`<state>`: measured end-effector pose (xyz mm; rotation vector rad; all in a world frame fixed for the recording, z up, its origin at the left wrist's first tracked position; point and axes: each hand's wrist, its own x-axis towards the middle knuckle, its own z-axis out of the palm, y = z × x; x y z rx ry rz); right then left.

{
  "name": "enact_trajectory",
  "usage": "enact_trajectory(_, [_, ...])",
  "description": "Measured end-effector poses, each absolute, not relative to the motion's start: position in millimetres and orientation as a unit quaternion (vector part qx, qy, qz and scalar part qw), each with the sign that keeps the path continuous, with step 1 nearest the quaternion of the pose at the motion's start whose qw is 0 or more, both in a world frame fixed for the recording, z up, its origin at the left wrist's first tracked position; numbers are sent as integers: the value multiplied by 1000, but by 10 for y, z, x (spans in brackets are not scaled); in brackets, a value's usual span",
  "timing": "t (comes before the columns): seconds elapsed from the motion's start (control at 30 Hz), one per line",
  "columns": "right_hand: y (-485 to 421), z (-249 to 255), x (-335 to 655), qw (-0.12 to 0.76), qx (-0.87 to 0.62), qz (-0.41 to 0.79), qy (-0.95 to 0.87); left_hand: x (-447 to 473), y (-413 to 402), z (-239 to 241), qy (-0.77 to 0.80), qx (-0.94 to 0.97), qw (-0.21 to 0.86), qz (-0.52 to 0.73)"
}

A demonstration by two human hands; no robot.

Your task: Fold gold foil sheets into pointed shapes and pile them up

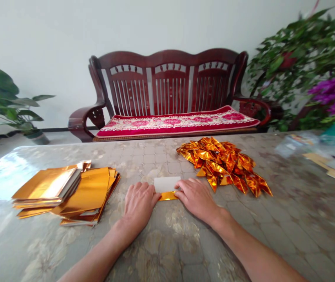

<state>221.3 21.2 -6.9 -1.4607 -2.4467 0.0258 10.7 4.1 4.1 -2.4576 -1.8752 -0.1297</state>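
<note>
A sheet of gold foil paper [168, 195] lies on the table in front of me, white side up, with its near edge turned over so a gold strip shows. My left hand [140, 201] grips the left end of that strip, thumb against the fold. On the other end, my right hand [196, 197] pinches the strip, fingers curled over the sheet's right edge. Left of my hands are stacks of flat gold foil paper [89, 194]. Beyond my right hand sits a heap of folded gold paper ingots [223, 162].
The patterned table [185, 243] spans the foreground. Plastic bags [299, 144] and tan card pieces [332, 168] lie at its right side. Past the far edge stands a dark red wooden bench [170, 86] with a floral cushion [179, 122]. Potted plants [11, 102] flank it.
</note>
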Motion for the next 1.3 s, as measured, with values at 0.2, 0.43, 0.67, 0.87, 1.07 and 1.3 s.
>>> enact_trajectory(0.2, [195, -81, 2196, 141, -502, -10, -853, 109, 44, 44, -608, -793, 22, -38])
enact_trajectory(0.43, [189, -68, 2184, 130, -501, -8, -855, 102, 43, 48, -615, -786, 2, -60])
enact_trajectory(0.67, [169, -87, 2177, 141, -532, -13, -835, 82, 53, -65, -525, -828, -91, -174])
enact_trajectory(0.87, [179, -136, 2174, 155, -553, -15, -818, 132, -100, -19, -472, -875, -71, -73])
enact_trajectory(1.07, [109, -131, 2161, 181, -503, -37, -844, 296, -305, -85, -490, -871, 24, -29])
enact_trajectory(1.3, [-49, -153, 2127, 204, -391, 17, -897, 323, -389, -213, -494, -866, 79, -23])
